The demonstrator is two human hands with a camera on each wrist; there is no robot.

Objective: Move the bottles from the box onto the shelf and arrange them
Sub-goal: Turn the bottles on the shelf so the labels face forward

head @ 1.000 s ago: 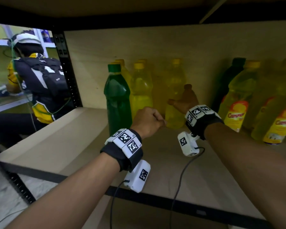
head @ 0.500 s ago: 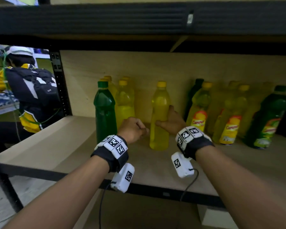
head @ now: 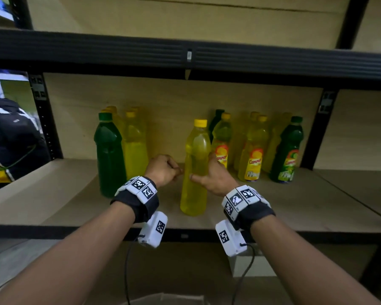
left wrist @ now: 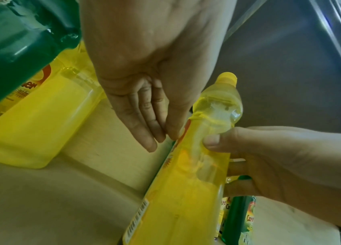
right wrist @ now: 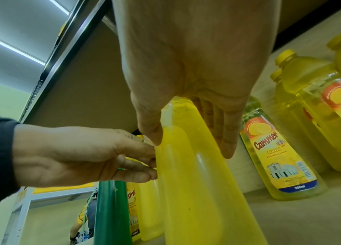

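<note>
The yellow bottle (head: pixel 195 170) stands upright on the shelf (head: pixel 295 208), now nearer the front edge than half a second ago. The right hand (head: pixel 213 177) has its thumb across the bottle's front and its fingers (right wrist: pixel 226 132) down the far side, gripping its middle as before. The left hand (head: pixel 163 170) has closed in: earlier a fist apart from the bottle, its loosely curled fingers (right wrist: pixel 140 159) now touch the bottle's left side. The green bottle (head: pixel 109 155) stands left of them, unmoved.
</note>
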